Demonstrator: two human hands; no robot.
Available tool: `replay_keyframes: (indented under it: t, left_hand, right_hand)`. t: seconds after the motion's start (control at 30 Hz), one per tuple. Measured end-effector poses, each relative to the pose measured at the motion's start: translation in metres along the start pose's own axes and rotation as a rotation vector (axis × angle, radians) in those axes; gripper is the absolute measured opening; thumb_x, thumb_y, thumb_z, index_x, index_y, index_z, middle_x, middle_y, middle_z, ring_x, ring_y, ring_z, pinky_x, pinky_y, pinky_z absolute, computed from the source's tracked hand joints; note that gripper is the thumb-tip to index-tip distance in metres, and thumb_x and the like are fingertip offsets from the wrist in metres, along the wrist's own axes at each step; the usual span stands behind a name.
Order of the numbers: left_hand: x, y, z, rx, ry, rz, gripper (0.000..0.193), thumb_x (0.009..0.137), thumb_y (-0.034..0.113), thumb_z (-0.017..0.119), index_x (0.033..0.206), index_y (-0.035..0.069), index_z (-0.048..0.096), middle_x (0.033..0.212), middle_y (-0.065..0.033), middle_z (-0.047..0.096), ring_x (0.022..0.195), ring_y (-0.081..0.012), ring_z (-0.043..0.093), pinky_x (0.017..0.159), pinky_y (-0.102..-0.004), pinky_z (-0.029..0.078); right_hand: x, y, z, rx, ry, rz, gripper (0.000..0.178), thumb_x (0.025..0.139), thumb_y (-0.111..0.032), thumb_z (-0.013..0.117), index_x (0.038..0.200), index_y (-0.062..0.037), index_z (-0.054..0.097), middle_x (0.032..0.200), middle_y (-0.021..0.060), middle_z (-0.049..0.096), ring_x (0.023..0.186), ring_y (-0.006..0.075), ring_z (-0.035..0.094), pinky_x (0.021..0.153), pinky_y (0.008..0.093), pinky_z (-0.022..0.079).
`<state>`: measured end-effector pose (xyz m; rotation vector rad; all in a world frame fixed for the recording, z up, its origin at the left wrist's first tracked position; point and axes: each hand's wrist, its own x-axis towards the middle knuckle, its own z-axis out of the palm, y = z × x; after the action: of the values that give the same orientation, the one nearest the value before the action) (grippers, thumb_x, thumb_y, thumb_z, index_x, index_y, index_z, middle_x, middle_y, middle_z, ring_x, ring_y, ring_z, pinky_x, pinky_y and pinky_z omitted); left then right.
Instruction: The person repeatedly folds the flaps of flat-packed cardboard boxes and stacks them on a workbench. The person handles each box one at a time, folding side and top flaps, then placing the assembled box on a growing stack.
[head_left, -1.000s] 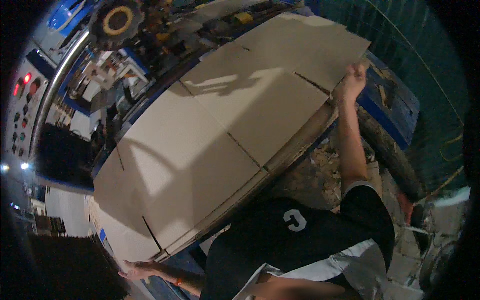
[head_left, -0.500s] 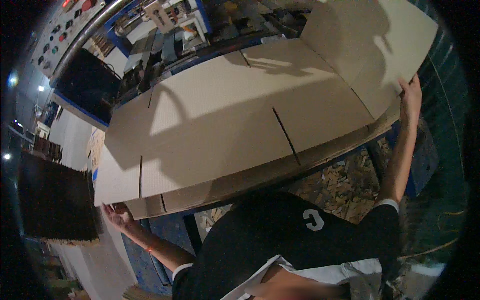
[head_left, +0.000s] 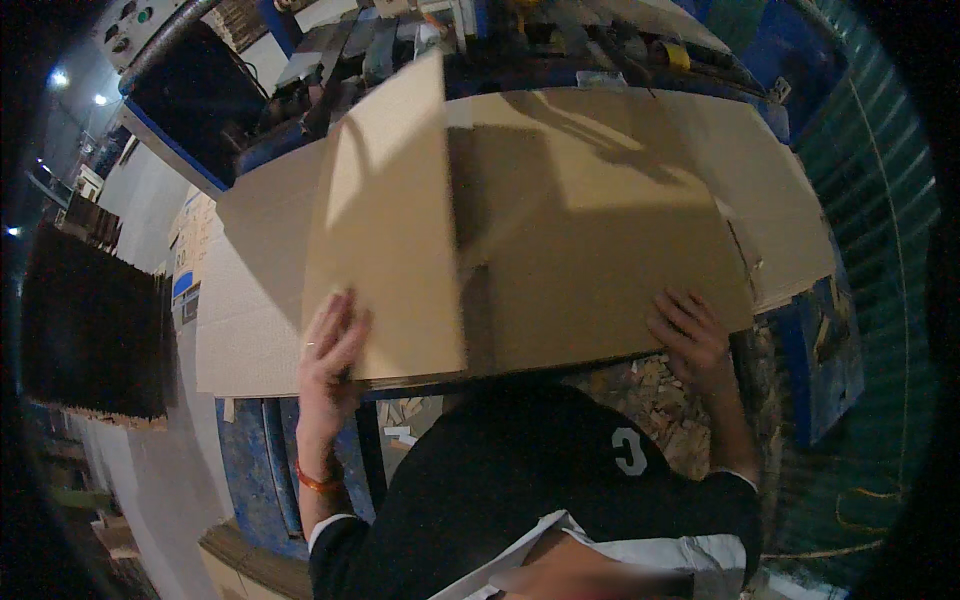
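A corrugated cardboard sheet [head_left: 600, 240] lies in front of me, folded inward on its right side. At the left a tall panel [head_left: 390, 220] leans up and over toward the middle, its free edge lifted. My left hand [head_left: 335, 350] presses on the lower left part of this panel, fingers stretched out along it. My right hand [head_left: 690, 335] rests with spread fingers on the sheet's near right edge. A lighter cardboard layer [head_left: 255, 300] sticks out to the left beneath the folded one, and on the right another part [head_left: 775, 210] shows.
Beyond the cardboard stands a blue machine with dark metal bars [head_left: 380, 50]. Cardboard scraps [head_left: 660, 400] lie below the near edge. A dark stack of sheets [head_left: 95, 325] stands at the left. Green corrugated sheeting [head_left: 870, 250] borders the right.
Both hands have left the outer ends of the sheet and moved inward. The raised right panel is folded down, and the left panel has swung up toward the middle.
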<state>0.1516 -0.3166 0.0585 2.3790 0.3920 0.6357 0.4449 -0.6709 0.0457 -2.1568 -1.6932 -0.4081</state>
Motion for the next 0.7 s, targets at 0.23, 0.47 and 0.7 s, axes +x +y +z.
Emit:
replay_keyframes:
  t: [0.23,0.47,0.7]
  left_hand:
    - [0.023,0.015,0.002,0.535,-0.277,0.135,0.053,0.075,0.002,0.055,0.125,0.016,0.051,0.135,-0.0124,0.041,0.128,-0.0323,0.034,0.106,-0.0492,0.023]
    - [0.060,-0.022,-0.003,0.448,-0.091,0.137,0.062,0.070,0.009,0.065,0.129,0.013,0.047,0.136,-0.0162,0.038,0.126,-0.0325,0.036,0.104,-0.0447,0.028]
    - [0.158,-0.080,0.015,0.525,0.089,0.230,0.066,0.072,0.008,0.067,0.132,0.012,0.040,0.131,-0.0156,0.042,0.120,-0.0330,0.041,0.099,-0.0395,0.036]
  right_hand:
    - [0.016,0.008,-0.001,0.019,-0.056,-0.103,0.042,0.068,0.000,0.057,0.109,-0.0080,0.060,0.124,0.0112,0.052,0.117,0.0307,0.047,0.099,0.0477,0.034]
    - [0.061,0.067,0.027,0.024,-0.207,-0.010,0.049,0.073,-0.029,0.065,0.117,-0.0094,0.055,0.136,0.0112,0.040,0.126,0.0309,0.034,0.101,0.0445,0.031]
    - [0.142,0.140,0.063,-0.126,-0.273,0.050,0.061,0.077,-0.052,0.056,0.125,-0.0141,0.049,0.133,0.0120,0.042,0.118,0.0348,0.042,0.098,0.0459,0.034]
